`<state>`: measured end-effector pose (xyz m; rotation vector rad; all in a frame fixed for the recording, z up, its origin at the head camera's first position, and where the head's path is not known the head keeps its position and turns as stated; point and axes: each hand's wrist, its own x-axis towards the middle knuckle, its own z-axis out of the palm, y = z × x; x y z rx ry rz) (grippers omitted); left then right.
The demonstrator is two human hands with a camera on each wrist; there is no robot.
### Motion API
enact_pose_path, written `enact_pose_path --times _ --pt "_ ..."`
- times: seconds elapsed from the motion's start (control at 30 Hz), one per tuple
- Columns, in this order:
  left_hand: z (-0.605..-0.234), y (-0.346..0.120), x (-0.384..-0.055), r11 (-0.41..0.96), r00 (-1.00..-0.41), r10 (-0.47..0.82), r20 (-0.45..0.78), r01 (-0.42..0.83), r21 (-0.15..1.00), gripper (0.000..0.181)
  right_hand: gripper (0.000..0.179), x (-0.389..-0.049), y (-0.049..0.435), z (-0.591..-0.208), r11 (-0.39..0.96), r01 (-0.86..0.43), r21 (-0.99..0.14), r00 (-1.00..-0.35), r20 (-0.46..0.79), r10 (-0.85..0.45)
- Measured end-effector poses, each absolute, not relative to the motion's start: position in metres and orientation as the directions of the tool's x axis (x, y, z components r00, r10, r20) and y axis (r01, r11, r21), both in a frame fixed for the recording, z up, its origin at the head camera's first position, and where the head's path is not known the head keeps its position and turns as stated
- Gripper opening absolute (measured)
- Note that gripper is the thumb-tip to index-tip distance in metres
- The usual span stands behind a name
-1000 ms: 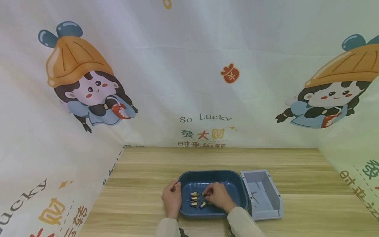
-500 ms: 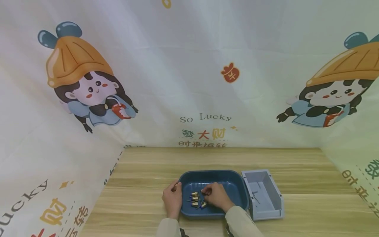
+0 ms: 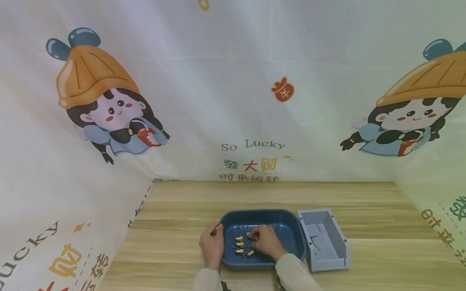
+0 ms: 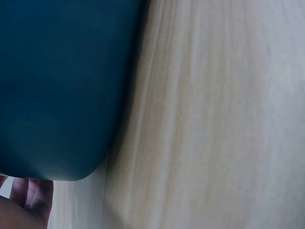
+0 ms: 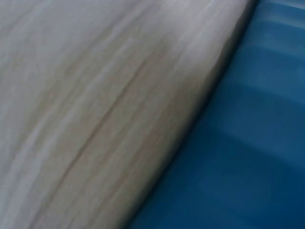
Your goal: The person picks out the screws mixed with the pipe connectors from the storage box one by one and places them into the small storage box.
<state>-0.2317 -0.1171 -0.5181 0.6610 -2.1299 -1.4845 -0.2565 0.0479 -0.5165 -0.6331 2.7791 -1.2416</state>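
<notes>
A dark blue tray [image 3: 284, 220] stands on the table. My left hand [image 3: 212, 246] grips its left rim; in the left wrist view, curled fingers [image 4: 40, 195] meet the tray's end wall [image 4: 57, 95]. Over the tray's inside, my right hand [image 3: 267, 241] has thumb and index finger pinched on a small piece, apparently a brass fitting, mostly hidden by the fingertips. Several brass fittings [image 3: 239, 245] with blue ends lie left of that hand, some with thin dark pins. The right wrist view shows the tray's side [image 5: 238, 157] but no hand.
A grey open bin [image 3: 329, 242] touches or nearly touches the tray's right side, with several thin dark pins [image 3: 315, 242] inside. Wood-grain tabletop [image 3: 164, 242] surrounds both containers. A printed cloth [image 3: 218, 101] hangs behind and at both sides.
My right fingertips have shifted slightly, turning the small piece they pinch, so less of its brass colour shows. My left hand stays on the tray rim.
</notes>
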Motion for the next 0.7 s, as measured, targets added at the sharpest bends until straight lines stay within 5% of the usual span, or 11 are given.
enact_pose_path --times 0.7 --pt "-0.5178 -0.116 -0.2312 0.317 -0.777 -0.618 0.121 -0.105 0.943 0.018 0.013 -0.2572 0.0443 -0.5221 0.657 -0.386 -0.648 -0.917 0.188 -0.353"
